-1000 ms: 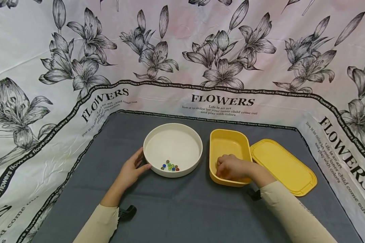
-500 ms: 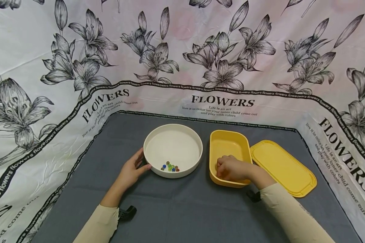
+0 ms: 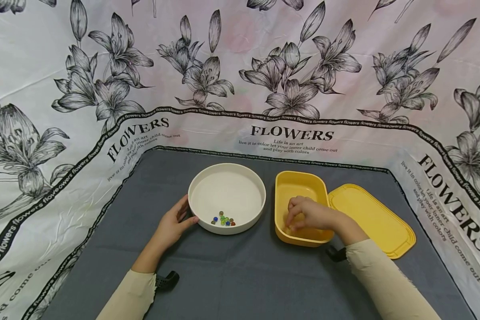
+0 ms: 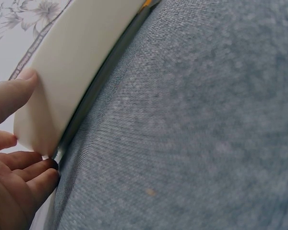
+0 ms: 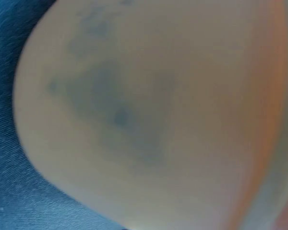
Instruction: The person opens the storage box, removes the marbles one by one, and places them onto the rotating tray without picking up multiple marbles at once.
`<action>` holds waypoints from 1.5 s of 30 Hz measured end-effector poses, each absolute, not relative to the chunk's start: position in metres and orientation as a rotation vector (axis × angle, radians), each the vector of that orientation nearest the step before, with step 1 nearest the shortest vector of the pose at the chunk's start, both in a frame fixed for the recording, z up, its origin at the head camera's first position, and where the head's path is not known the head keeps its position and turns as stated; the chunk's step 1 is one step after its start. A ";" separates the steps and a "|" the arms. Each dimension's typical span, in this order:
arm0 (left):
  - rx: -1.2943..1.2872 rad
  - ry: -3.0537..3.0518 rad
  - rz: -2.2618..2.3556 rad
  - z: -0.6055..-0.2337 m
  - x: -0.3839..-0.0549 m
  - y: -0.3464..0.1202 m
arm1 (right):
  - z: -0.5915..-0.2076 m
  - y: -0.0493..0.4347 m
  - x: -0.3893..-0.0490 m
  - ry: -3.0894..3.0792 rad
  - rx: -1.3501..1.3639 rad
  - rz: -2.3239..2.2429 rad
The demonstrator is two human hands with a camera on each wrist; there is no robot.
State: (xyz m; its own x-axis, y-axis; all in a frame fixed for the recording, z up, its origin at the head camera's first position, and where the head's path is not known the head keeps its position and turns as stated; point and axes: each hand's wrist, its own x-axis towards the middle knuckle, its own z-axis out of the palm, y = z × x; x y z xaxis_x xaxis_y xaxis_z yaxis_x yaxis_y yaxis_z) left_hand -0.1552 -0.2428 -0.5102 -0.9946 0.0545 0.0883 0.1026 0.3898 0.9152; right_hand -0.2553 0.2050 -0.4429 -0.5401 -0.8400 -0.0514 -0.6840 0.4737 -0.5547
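A round white dish (image 3: 228, 191) stands on the grey cloth, with several small coloured marbles (image 3: 224, 220) gathered near its front inside wall. Against the dish's left side rests my left hand (image 3: 172, 226), thumb towards the front. The left wrist view shows its thumb on the outer wall of the dish (image 4: 67, 62) and its fingers by the lower edge. My right hand (image 3: 312, 214) reaches down into a yellow box (image 3: 300, 178), fingers bent and pointing at its floor. I cannot tell whether anything is between those fingertips. Only a blurred, pale close surface fills most of the right wrist view.
A yellow lid (image 3: 376, 220) lies flat to the right of the box, partly behind the right forearm. Grey cloth (image 3: 240, 275) covers the table in front. White flower-printed fabric (image 3: 208, 129) rises at the back and sides.
My right hand has lifted slightly and shifted a little right inside the yellow box, its fingers now showing more. The left hand, dish and marbles stay as they were.
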 end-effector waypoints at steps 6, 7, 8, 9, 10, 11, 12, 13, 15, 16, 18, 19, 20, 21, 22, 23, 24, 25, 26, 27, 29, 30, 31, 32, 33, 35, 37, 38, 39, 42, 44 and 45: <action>-0.145 -2.585 -1.699 -0.511 -0.156 -0.242 | -0.433 0.205 -0.256 2.431 -1.198 -0.790; -0.144 -2.585 -1.699 -0.511 -0.156 -0.242 | -0.431 0.204 -0.255 2.437 -1.187 -0.799; -0.145 -2.586 -1.696 -0.511 -0.157 -0.242 | -0.429 0.204 -0.255 2.442 -1.175 -0.809; -0.145 -2.586 -1.695 -0.510 -0.157 -0.242 | -0.427 0.203 -0.254 2.450 -1.165 -0.821; -0.146 -2.585 -1.696 -0.510 -0.157 -0.242 | -0.427 0.203 -0.254 2.458 -1.163 -0.834; -0.145 -2.585 -1.695 -0.510 -0.157 -0.242 | -0.425 0.202 -0.254 2.469 -1.160 -0.847; -0.145 -2.585 -1.696 -0.510 -0.157 -0.242 | -0.424 0.202 -0.254 2.479 -1.166 -0.862; -0.147 -2.587 -1.689 -0.510 -0.158 -0.243 | -0.423 0.201 -0.254 2.489 -1.170 -0.879; -0.146 -2.585 -1.690 -0.509 -0.158 -0.243 | -0.422 0.200 -0.254 2.511 -1.193 -0.912; -0.146 -2.584 -1.691 -0.509 -0.157 -0.243 | -0.421 0.199 -0.254 2.522 -1.201 -0.926; -0.148 -2.584 -1.689 -0.508 -0.157 -0.243 | -0.419 0.197 -0.254 2.541 -1.200 -0.960; -0.151 -2.583 -1.688 -0.508 -0.157 -0.243 | -0.418 0.196 -0.255 2.553 -1.198 -0.973; -0.149 -2.579 -1.694 -0.508 -0.157 -0.242 | -0.418 0.195 -0.255 2.564 -1.196 -0.986; -0.148 -2.579 -1.695 -0.508 -0.157 -0.242 | -0.417 0.194 -0.255 2.575 -1.192 -1.000; -0.148 -2.578 -1.696 -0.508 -0.158 -0.243 | -0.415 0.192 -0.255 2.584 -1.187 -1.015; -0.152 -2.576 -1.697 -0.509 -0.158 -0.243 | -0.414 0.191 -0.255 2.592 -1.187 -1.031; -0.153 -2.575 -1.700 -0.508 -0.158 -0.243 | -0.413 0.189 -0.256 2.601 -1.195 -1.044; -0.154 -2.575 -1.700 -0.508 -0.158 -0.243 | -0.412 0.188 -0.257 2.611 -1.211 -1.057; -0.155 -2.574 -1.700 -0.508 -0.157 -0.243 | -0.411 0.186 -0.257 2.619 -1.221 -1.069; -0.159 -2.573 -1.699 -0.508 -0.157 -0.243 | -0.409 0.185 -0.258 2.623 -1.225 -1.085; -0.169 -2.572 -1.696 -0.508 -0.157 -0.243 | -0.406 0.181 -0.259 2.635 -1.222 -1.104; -0.169 -2.572 -1.695 -0.508 -0.157 -0.243 | -0.404 0.179 -0.259 2.649 -1.216 -1.103; -0.170 -2.571 -1.693 -0.508 -0.157 -0.243 | -0.403 0.178 -0.260 2.658 -1.212 -1.103; -0.171 -2.569 -1.694 -0.509 -0.158 -0.243 | -0.401 0.176 -0.260 2.669 -1.201 -1.100; -0.176 -2.570 -1.692 -0.509 -0.158 -0.243 | -0.400 0.174 -0.260 2.679 -1.187 -1.098; -0.175 -2.571 -1.690 -0.509 -0.157 -0.243 | -0.398 0.170 -0.261 2.706 -1.173 -1.088; -0.171 -2.572 -1.692 -0.510 -0.157 -0.243 | -0.397 0.166 -0.261 2.721 -1.163 -1.099; -0.169 -2.573 -1.690 -0.510 -0.156 -0.243 | -0.396 0.164 -0.261 2.730 -1.159 -1.107; -0.167 -2.577 -1.687 -0.510 -0.156 -0.243 | -0.396 0.162 -0.262 2.735 -1.155 -1.119; -0.159 -2.578 -1.689 -0.510 -0.155 -0.242 | -0.393 0.155 -0.263 2.754 -1.138 -1.154; -0.160 -2.579 -1.686 -0.511 -0.154 -0.243 | -0.391 0.150 -0.264 2.768 -1.121 -1.163; -0.162 -2.578 -1.685 -0.511 -0.154 -0.242 | -0.390 0.147 -0.264 2.772 -1.109 -1.168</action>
State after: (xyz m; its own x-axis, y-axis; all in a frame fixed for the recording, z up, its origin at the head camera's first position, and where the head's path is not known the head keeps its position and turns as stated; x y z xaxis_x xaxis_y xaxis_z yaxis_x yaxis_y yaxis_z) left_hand -0.1540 -0.2425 -0.5110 -0.9929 0.0566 0.1048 0.1186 0.3979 0.9097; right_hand -0.2639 0.1471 -0.3903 -0.7590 -0.5742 0.3069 -0.6207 0.4959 -0.6073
